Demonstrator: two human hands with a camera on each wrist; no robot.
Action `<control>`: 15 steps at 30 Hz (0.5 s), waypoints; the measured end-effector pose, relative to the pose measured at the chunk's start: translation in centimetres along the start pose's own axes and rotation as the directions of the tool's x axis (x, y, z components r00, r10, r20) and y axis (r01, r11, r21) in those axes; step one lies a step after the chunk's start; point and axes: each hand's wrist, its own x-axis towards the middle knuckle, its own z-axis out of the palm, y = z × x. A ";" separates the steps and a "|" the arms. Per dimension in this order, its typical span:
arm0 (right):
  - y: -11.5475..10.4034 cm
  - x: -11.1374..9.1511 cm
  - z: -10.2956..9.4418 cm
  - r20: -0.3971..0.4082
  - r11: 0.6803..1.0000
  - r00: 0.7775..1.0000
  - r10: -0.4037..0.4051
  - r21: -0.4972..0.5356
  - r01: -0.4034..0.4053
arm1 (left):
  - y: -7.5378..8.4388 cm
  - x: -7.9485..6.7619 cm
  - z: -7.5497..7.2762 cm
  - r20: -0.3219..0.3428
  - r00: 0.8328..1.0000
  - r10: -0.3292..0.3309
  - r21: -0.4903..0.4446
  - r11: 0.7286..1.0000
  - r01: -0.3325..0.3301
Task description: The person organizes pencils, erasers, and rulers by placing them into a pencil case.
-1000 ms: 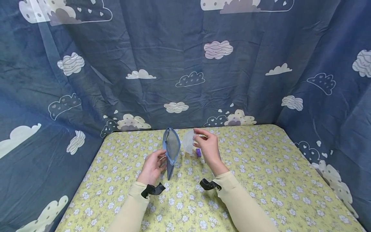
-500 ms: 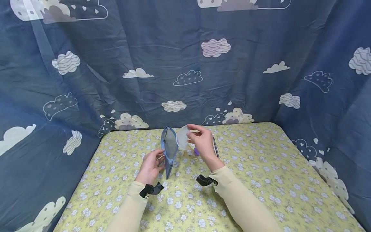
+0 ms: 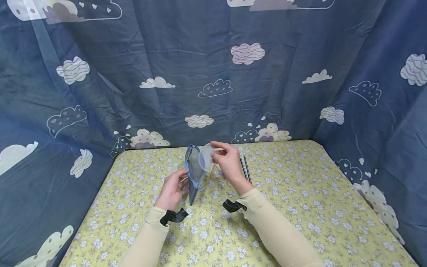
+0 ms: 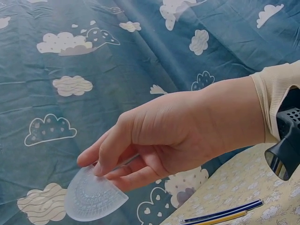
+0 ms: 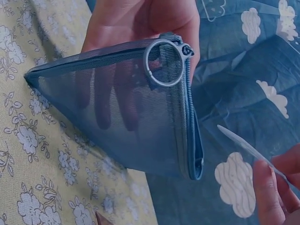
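Dark-blue curtain (image 3: pixel 207 59) with printed clouds is hanging around a table that is wearing a yellow flowered cloth (image 3: pixel 287 207). From where I'm standing, the right hand (image 3: pixel 228 165) is pinching a translucent protractor (image 3: pixel 205 157) by its edge, and most of the thin plate is jutting out unsupported. It is hovering just right of a blue mesh pouch (image 3: pixel 195 163), beside the gaping mouth and apart from it. The left hand (image 3: pixel 171 190) is steadying that pouch from the left, fingers lying along the outside; whether the thumb is pinching the rim, I cannot tell.

My worry is about the plate catching: if its curved edge were meeting the zipped rim, it could be twisting out of so slight a pinch. The pouch, resting on its lower corner, could be sagging or narrowing at the mouth if the left hand were slackening. A ring pull (image 5: pixel 164 63) is hanging at the near end of the zip and might be snagging something. Two pencils (image 3: pixel 247 169) are lying close by the right wrist, so a careless sweep could be sending them rolling.
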 end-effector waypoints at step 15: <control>1.0 0.2 0.9 0.020 0.993 1.000 0.011 -0.119 -0.009 | -0.2 0.1 0.3 -0.013 1.000 0.014 0.006 1.000 -0.014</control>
